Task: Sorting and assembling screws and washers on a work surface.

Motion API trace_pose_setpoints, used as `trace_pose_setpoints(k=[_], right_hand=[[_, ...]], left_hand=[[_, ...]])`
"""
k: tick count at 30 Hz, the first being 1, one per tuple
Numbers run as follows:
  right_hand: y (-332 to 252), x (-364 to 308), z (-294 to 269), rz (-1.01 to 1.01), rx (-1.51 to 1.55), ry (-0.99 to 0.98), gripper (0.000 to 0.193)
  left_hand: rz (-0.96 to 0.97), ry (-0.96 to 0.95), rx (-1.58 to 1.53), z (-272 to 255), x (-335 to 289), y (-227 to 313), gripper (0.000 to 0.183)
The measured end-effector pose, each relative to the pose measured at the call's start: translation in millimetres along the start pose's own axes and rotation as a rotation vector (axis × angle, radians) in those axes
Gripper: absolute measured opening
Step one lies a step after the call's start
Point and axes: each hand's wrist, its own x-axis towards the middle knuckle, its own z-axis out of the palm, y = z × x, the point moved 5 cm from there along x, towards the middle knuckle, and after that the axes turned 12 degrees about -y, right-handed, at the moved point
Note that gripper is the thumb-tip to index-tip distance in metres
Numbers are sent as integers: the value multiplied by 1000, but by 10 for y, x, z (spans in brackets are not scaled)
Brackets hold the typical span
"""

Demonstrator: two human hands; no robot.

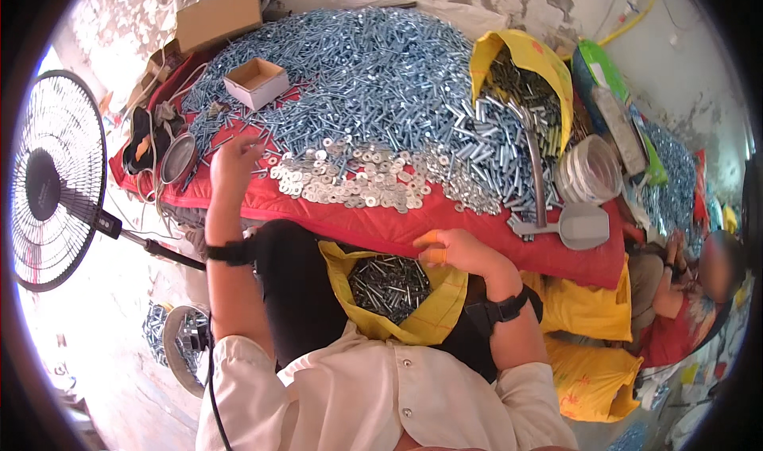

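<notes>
My left hand (236,165) hovers over the left part of the red cloth (350,220), beside loose bolts and the white washers (350,185). Its fingers point right, a little apart, and I see nothing held in them. A wide heap of bluish metal bolts (358,77) lies beyond. My right hand (459,251) is above the near edge of the cloth, its fingers stretched left with orange-yellow coverings on some fingertips. Below it, a yellow bag (433,312) sits open in my lap with dark metal bolts or pins (389,288) inside.
A small open box (256,84) rests on the heap. Right of it, a tipped yellow sack (556,77) spills metal sleeves (497,145); a grey scoop (584,226) lies nearer. A fan (60,181) stands left. Another person (675,308) sits at far right near yellow bags (592,375).
</notes>
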Motion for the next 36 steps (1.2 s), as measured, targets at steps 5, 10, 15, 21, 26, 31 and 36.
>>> trace_pose_setpoints(k=[5,10,15,21,26,31,36], right_hand=[[-223,331,-162,-151,254,138,34],[-491,623,-94,-136,225,107,35],[-522,799,-173,-128,202,75,34],[-472,945,-263,-99,298,26,35],[-426,950,-299,-149,329,57,34],[-446,963,-320,-169,369,93,33],[-360,969,-334,-201,335,113,30]], left_hand=[[-23,-184,218,745,585,305,36],[402,-39,552,1377,791,94,41],[360,-30,568,1522,813,105,35],[259,-28,596,1512,833,80,23],[88,-116,232,1431,906,-52,23],[-47,-181,100,1578,979,-76,35],[6,-176,637,1636,927,373,44]])
